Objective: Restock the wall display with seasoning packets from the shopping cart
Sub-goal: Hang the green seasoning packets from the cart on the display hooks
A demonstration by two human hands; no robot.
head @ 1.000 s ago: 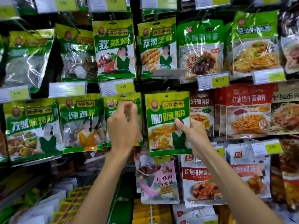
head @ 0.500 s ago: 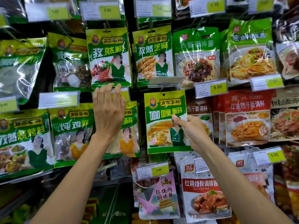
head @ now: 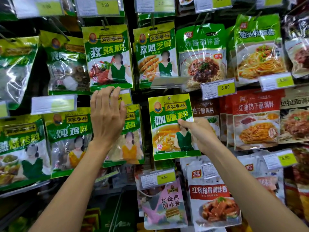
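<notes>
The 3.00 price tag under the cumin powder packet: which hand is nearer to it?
Left. The left hand covers part of that price tag; the right hand is away to its right, pinching the curry powder packet.

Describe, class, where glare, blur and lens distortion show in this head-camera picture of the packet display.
Head view: glare streaks the noodle packet and washes out the price tag; the curry packet in the right hand is sharp; edge packets are blurred and bowed by the wide lens; the lower left is dark.

Left hand higher, at price tag.
</notes>
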